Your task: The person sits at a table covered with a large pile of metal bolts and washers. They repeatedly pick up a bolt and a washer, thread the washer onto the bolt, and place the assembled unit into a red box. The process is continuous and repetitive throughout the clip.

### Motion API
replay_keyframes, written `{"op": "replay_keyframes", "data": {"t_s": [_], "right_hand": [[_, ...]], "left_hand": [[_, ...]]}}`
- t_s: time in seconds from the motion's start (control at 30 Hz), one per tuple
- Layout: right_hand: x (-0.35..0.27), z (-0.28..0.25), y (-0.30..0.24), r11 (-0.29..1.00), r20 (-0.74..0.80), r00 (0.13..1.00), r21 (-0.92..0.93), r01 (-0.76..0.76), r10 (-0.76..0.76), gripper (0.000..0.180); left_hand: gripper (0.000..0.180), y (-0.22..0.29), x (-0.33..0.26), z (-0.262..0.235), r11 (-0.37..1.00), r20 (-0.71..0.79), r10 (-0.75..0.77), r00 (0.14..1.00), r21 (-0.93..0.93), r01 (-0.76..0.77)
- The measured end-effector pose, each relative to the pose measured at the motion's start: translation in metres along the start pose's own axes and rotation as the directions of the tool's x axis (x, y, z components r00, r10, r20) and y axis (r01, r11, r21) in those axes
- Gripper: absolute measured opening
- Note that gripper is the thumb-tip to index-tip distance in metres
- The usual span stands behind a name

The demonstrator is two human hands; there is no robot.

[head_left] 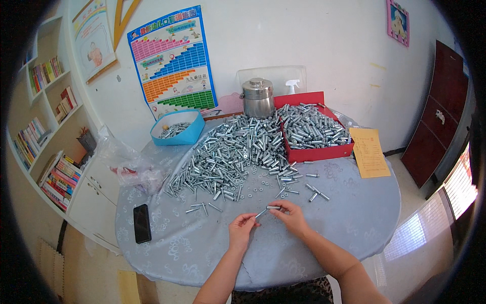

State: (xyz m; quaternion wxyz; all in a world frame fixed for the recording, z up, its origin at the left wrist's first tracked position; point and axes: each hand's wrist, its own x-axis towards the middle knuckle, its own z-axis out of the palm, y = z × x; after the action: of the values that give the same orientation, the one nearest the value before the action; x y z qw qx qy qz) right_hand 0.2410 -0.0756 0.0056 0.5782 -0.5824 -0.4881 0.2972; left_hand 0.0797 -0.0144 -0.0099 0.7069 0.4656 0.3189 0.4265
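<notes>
Near the front of the table, my left hand (243, 228) pinches a thin silver bolt (261, 213) by its lower end. Close beside it, my right hand (288, 218) grips a short, thicker metal sleeve (273, 207) between thumb and fingers. The bolt's upper end meets or almost meets the sleeve; whether it is inside cannot be made out. Beyond my hands spreads a large heap of silver bolts (228, 157), with small nuts or washers (253, 188) scattered along its front edge. A few loose bolts (205, 208) lie left of my hands, and several metal pieces (317, 193) lie right.
A red box (320, 153) full of metal pieces stands at the back right, beside a yellow paper (371, 154). Further left are a steel pot (258, 99), a blue container (190, 135) with hardware, a plastic bag (126, 162) and a black phone (142, 223). Grey cloth (177, 258) covers the table.
</notes>
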Motion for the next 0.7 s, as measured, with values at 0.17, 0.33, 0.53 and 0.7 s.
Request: {"op": "replay_keyframes", "data": {"t_s": [0.17,0.33,0.53,0.7], "right_hand": [[0.000,-0.003,-0.002,0.965,-0.002,0.987,-0.210,0.159,-0.163,0.021],[0.003,-0.010,-0.007,0.911,0.105,0.967,-0.323,0.256,-0.234,0.020],[-0.003,0.000,-0.002,0.899,0.261,0.933,-0.296,0.322,-0.248,0.020],[-0.009,0.007,0.000,0.976,0.099,0.987,-0.170,0.139,-0.123,0.021]], "left_hand": [[0.013,0.001,0.001,-0.001,1.000,-0.026,0.013,1.000,-0.001,-0.013],[0.014,0.001,0.003,-0.004,1.000,-0.019,0.018,1.000,0.021,-0.018],[0.015,0.005,-0.002,0.003,0.999,0.000,-0.004,1.000,0.051,0.004],[0.015,0.010,-0.008,0.009,0.970,0.006,0.045,0.999,0.239,-0.045]]}}
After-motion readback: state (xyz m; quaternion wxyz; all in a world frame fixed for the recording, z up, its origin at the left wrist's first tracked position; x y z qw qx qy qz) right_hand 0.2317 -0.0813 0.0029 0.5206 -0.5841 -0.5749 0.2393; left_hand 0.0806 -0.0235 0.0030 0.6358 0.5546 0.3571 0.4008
